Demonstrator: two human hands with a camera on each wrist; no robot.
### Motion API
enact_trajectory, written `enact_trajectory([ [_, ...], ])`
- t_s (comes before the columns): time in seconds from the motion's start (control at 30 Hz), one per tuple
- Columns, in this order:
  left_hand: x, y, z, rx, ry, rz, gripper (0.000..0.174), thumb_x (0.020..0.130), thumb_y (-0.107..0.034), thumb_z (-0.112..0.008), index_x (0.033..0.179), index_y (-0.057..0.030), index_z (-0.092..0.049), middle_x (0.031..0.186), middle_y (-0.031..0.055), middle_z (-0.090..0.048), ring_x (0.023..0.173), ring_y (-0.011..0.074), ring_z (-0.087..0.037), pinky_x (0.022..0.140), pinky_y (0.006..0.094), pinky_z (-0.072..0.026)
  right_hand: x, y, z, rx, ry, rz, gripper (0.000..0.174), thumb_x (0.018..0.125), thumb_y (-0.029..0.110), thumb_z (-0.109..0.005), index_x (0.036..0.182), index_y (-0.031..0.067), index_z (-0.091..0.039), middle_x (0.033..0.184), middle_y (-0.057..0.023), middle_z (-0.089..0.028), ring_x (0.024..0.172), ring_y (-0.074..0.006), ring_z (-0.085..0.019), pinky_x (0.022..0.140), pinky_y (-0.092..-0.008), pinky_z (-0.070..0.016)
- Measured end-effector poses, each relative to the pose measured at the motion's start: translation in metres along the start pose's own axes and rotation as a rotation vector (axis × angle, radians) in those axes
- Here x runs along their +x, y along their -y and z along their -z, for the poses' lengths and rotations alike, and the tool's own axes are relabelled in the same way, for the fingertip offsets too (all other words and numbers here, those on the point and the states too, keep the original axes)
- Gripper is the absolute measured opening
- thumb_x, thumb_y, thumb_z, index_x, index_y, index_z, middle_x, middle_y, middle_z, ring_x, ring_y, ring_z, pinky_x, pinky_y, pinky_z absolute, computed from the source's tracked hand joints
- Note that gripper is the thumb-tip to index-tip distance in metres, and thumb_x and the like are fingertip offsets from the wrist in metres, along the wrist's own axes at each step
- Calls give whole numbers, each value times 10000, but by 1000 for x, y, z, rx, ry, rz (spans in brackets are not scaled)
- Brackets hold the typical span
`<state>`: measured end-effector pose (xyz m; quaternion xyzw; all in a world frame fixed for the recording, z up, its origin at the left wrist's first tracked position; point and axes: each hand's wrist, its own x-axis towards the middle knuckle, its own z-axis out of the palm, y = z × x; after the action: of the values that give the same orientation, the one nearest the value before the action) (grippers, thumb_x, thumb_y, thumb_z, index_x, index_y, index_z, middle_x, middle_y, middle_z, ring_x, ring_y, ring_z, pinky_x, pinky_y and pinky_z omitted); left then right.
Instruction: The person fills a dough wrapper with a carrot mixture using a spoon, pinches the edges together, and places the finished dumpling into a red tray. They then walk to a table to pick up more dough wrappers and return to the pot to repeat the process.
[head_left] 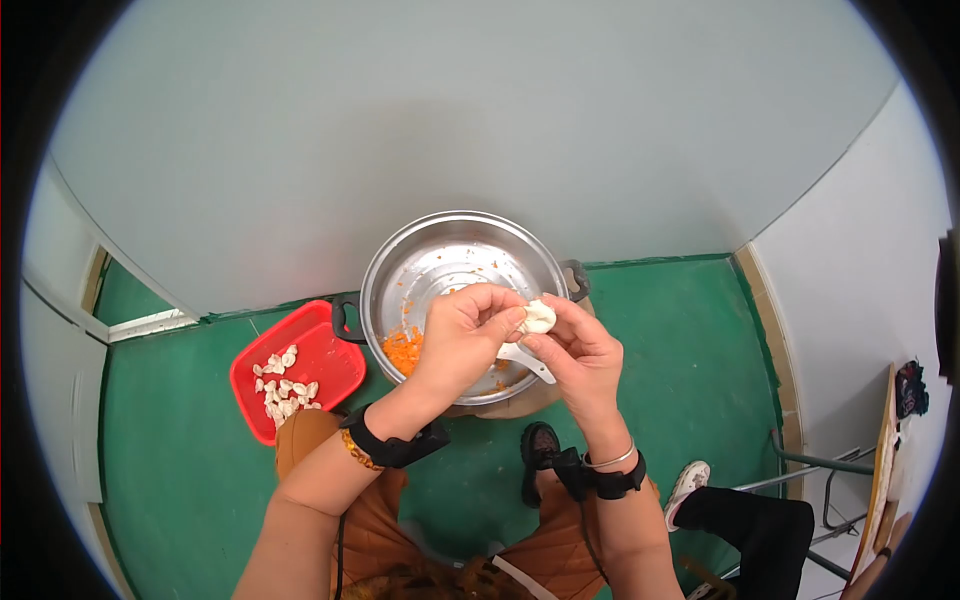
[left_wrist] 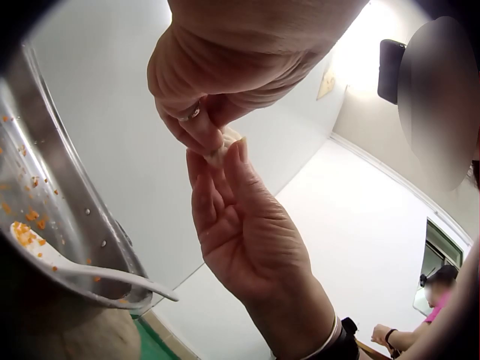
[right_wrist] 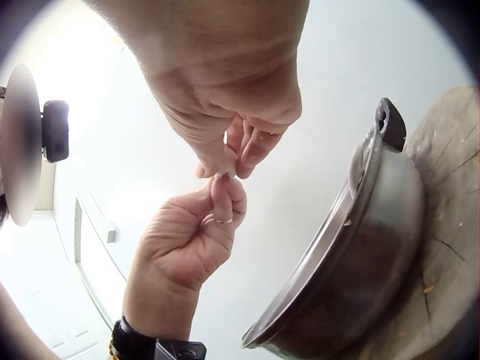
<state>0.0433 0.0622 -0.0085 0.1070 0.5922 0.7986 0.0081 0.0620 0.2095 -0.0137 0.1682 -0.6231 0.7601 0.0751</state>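
A small white dumpling (head_left: 538, 317) is pinched between both hands over the near side of a steel pot (head_left: 475, 218). My left hand (head_left: 462, 338) pinches one side of its dough with thumb and fingers; a ring shows on it in the left wrist view. On the other side, my right hand (head_left: 582, 358) grips the dough with thumb and fingertips. Fingers hide much of the dumpling in both wrist views. Below the hands, a white spoon (left_wrist: 97, 271) lies across the pot's rim, orange filling (left_wrist: 26, 234) in its bowl. More chopped orange filling (head_left: 402, 350) sits at the pot's left.
Left of the pot, a red plastic basin (head_left: 345, 372) holds several folded dumplings (head_left: 285, 398). The pot stands on a round wooden block (right_wrist: 450, 225). A grey panel (head_left: 450, 120) rises behind it. Another person's leg (head_left: 745, 525) and a metal-framed chair are at the right.
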Motion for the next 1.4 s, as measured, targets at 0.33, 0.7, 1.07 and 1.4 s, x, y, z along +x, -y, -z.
enact_trajectory([
  [0.33,3,-6,-5,-134,75,28,355,953,-234,-432,1215,-1,-489,938,39,-545,798,75,-551,670,217,-517,3,-3,6,178,-140,-73,377,794,-64,-612,1157,-35,-516,1059,-132,-606,963,-176,-594,830,-292,-497],
  [0.7,3,-6,0,-284,63,280,359,918,-276,-512,1159,-11,-532,1065,86,-576,956,125,-566,813,270,-486,3,-12,5,-99,-80,50,405,782,-12,-652,1166,-4,-524,1062,-101,-596,943,-143,-594,768,-250,-497],
  [1.07,8,-6,4,-502,96,412,304,894,-167,-535,1135,19,-533,1031,93,-603,972,161,-583,826,273,-488,3,-11,5,-248,-86,104,419,752,39,-695,1149,37,-561,1107,-74,-542,966,-145,-563,781,-259,-471],
  [1.4,4,-11,-5,-416,127,320,298,852,-135,-610,1108,7,-558,991,66,-593,917,126,-573,785,252,-483,6,-7,3,-377,-126,195,327,743,16,-683,1061,16,-607,1041,-105,-592,917,-170,-595,734,-272,-521],
])
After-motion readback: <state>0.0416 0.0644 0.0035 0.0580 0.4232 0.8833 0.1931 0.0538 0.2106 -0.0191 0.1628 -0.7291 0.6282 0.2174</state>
